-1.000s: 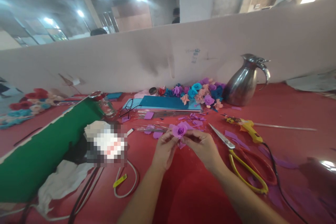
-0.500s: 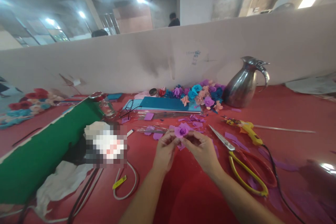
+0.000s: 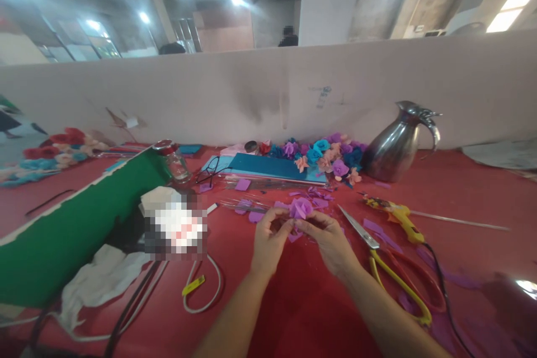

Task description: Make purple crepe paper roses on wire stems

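Note:
A purple paper flower (image 3: 300, 208) is held between both hands above the red table. My left hand (image 3: 272, 238) pinches its lower left side with thumb and fingers. From the other side my right hand (image 3: 329, 240) grips the base, its thumb close to the left one. Layered petals open upward; the flower's underside is hidden by the fingers. Purple paper pieces (image 3: 257, 216) and thin wires (image 3: 235, 202) lie just beyond my left hand. Right of my right hand rest scissors (image 3: 369, 238) with one yellow and one red handle.
A yellow glue gun (image 3: 405, 221) with a black cord lies at the right, near a metal jug (image 3: 394, 148). Finished paper flowers (image 3: 331, 156) and blue sheets (image 3: 268, 166) line the back. A glass jar (image 3: 176, 165), green panel (image 3: 84, 221) and cables (image 3: 220, 279) occupy the left.
The flower has tipped so its petals show more from the side. Both hands keep hold of it. The whole view has shifted slightly, with things appearing a little further right and lower.

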Tool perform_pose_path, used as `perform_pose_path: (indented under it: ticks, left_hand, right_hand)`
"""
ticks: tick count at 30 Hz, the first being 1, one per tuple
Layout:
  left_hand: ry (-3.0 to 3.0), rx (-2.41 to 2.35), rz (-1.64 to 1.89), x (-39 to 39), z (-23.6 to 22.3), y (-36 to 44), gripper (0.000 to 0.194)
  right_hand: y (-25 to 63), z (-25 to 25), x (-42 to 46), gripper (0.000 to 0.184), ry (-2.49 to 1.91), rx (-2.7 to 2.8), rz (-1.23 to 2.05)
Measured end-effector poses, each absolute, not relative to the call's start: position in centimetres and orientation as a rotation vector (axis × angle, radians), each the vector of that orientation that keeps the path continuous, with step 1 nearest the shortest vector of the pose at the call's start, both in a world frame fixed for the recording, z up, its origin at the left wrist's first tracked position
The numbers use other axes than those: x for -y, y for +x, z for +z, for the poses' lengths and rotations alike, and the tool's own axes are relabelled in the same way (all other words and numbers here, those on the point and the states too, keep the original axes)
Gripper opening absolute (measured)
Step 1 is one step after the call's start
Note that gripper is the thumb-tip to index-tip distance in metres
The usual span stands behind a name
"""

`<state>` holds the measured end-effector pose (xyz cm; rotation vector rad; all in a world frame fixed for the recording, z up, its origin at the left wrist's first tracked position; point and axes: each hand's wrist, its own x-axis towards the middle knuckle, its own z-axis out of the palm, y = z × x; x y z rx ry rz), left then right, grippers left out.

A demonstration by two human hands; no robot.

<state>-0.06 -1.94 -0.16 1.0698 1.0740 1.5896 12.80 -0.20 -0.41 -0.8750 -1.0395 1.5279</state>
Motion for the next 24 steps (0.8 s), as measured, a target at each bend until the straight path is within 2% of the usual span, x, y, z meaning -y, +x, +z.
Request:
perform_pose_path:
  ticks: [5, 14, 19, 24]
  left_hand:
    - [1.163, -1.099, 1.651, 2.0, -0.3, -0.1, 0.007]
    - [1.388, -1.083, 1.703, 2.3, -0.6, -0.3, 0.015]
    - [1.261, -0.99, 1.685, 1.9, -1.3, -0.2, 0.017]
    - [0.882, -0.819, 1.631, 1.5, -1.4, 0.2, 0.014]
  right_hand:
    - [12.6, -0.2, 0.5, 0.019, -0.861, 1.0, 1.533]
    - [12.2, 0.7, 1.0, 0.014, -0.811, 1.021, 1.469]
    - [12.0, 0.5, 1.1, 0.02, -0.795, 1.04, 1.391]
    - [12.0, 0.2, 1.2, 0.02, -0.818, 1.138, 1.308]
